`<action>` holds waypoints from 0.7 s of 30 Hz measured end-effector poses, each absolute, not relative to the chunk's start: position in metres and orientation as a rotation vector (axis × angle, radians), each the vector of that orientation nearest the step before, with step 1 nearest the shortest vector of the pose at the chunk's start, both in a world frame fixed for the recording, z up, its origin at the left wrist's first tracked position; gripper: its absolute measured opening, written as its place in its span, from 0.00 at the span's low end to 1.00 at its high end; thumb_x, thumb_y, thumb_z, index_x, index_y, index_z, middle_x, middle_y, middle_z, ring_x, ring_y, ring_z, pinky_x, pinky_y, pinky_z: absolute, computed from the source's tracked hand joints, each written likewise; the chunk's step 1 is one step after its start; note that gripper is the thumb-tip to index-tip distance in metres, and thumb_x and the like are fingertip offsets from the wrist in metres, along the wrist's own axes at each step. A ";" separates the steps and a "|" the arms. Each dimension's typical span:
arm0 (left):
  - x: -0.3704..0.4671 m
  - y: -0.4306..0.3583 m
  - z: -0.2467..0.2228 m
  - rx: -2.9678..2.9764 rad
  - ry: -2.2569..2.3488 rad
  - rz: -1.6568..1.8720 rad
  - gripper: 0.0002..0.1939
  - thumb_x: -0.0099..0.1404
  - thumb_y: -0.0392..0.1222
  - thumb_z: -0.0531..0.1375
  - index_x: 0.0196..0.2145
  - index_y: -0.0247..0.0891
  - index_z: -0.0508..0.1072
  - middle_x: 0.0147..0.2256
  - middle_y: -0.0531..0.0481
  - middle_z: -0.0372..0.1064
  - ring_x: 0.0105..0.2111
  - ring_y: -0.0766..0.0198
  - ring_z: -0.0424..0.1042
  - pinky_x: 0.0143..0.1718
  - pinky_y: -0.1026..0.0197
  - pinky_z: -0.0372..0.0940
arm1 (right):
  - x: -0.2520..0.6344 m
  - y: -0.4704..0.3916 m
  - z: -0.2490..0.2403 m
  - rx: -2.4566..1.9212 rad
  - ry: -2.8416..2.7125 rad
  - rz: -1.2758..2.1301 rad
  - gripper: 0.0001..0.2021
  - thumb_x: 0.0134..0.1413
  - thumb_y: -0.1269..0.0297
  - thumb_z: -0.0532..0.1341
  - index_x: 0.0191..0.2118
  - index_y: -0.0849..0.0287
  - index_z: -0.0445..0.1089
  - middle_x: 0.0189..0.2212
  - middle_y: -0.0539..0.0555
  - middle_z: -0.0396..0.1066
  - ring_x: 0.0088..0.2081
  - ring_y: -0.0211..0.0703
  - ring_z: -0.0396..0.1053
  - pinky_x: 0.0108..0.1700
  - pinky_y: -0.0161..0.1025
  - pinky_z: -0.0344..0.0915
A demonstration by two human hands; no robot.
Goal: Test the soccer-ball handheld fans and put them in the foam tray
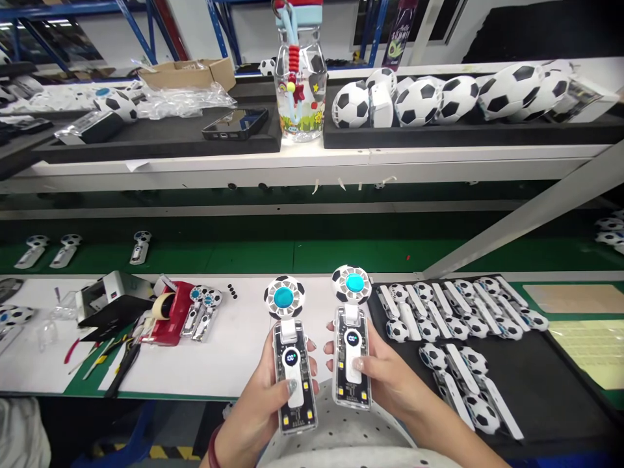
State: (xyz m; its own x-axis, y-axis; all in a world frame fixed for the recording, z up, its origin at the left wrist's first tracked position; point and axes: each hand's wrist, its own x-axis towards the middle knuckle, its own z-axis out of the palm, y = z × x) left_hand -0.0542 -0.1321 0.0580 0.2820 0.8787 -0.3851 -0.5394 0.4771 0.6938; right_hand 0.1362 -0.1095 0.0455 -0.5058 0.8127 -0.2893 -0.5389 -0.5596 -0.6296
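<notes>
My left hand [266, 396] is closed around a handheld device [295, 380] with a clear case and a soccer-patterned round head with a blue centre. In my right hand [387, 370] is a second device [351, 364] of the same kind, its head upward. Each thumb rests on the white front strip, and both small round displays are lit and read 100. The two devices are side by side, a little apart, above the front edge of the white work surface [238, 364].
A black tray [531, 396] at the right holds several similar devices. Left are a red tape dispenser [170, 325], a black box [114, 299] and tools. A shelf [219, 169] above bears a bottle [300, 84], a phone [235, 123] and soccer-patterned pieces.
</notes>
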 end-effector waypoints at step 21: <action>-0.059 -0.108 0.057 0.528 0.728 0.957 0.29 0.53 0.44 0.64 0.51 0.45 0.58 0.35 0.47 0.66 0.32 0.62 0.68 0.34 0.60 0.62 | 0.147 -0.086 0.046 -0.701 -0.839 2.090 0.33 0.48 0.64 0.64 0.56 0.49 0.46 0.44 0.57 0.65 0.45 0.49 0.66 0.47 0.51 0.61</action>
State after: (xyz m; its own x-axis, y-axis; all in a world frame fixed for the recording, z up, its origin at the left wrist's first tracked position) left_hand -0.0587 -0.1079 0.0566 0.3750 0.8708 -0.3179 -0.5384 0.4837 0.6901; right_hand 0.1473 -0.0855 0.0456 -0.5579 0.8057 -0.1991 -0.4443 -0.4925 -0.7483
